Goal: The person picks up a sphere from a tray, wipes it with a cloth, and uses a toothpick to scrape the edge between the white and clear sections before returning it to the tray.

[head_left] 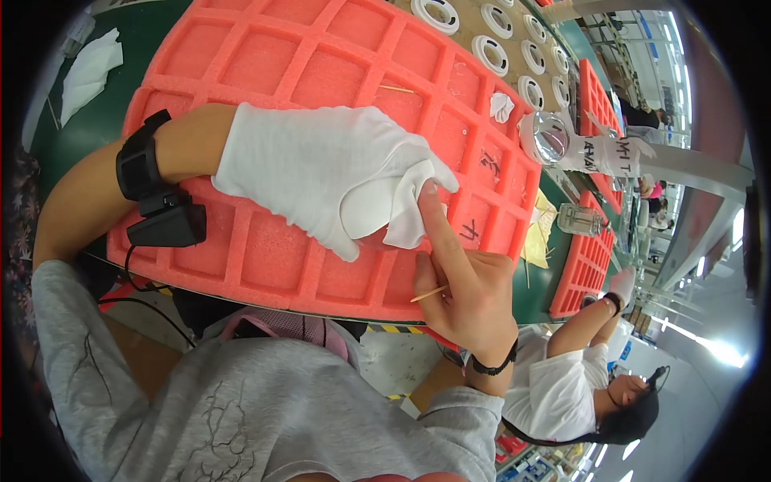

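My left hand [297, 165], in a white glove, is closed around a smooth white rounded part [365, 210] above a red foam tray [233, 249]. A folded white cloth [408, 205] lies over the part's right side. My bare right hand [478, 301] presses its extended index fingertip on the cloth's edge. Between that hand's thumb and curled fingers sits a thin wooden stick [430, 294], its pointed end sticking out to the left. The part's underside is hidden by the glove and cloth. Another thin wooden stick [397, 88] rests in a far tray compartment.
A crumpled white tissue [501, 107] lies on the tray's right side. Beyond are white ring-shaped parts [490, 55], a clear round container [549, 136], a glass jar [580, 218] and a yellow cloth [538, 233]. White cloth [92, 72] lies far left. A co-worker [554, 386] sits at right.
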### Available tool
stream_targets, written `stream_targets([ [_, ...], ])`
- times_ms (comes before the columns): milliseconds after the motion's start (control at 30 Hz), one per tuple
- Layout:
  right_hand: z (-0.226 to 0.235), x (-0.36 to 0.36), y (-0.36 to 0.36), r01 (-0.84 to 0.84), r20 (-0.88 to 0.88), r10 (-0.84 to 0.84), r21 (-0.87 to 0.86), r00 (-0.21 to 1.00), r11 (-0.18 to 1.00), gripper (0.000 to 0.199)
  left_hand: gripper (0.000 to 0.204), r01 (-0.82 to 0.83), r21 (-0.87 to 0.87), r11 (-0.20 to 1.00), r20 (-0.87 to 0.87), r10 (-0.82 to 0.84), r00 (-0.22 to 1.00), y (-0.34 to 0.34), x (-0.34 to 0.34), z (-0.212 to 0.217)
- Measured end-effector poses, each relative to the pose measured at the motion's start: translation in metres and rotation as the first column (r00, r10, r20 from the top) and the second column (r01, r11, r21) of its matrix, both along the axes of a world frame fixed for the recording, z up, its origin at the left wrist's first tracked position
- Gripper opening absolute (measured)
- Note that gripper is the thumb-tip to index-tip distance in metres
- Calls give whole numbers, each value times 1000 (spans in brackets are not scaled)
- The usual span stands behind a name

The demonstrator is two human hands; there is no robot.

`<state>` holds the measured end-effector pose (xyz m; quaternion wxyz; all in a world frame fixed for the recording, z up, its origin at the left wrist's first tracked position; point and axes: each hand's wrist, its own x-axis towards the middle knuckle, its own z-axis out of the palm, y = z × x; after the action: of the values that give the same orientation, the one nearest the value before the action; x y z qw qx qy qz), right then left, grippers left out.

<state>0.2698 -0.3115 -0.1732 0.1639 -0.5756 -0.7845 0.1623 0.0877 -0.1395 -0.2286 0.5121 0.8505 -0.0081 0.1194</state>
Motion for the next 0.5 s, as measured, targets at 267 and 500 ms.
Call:
stream_targets([
  [267,-28,-22,-12,206,169,-250,241,954,949,66,68,-230,482,846,-100,314,944,-25,12,5],
  [500,-46,-22,-15,252,102,-312,383,945,889,72,65,-279,625,729,23,340,940,-28,26,-7],
])
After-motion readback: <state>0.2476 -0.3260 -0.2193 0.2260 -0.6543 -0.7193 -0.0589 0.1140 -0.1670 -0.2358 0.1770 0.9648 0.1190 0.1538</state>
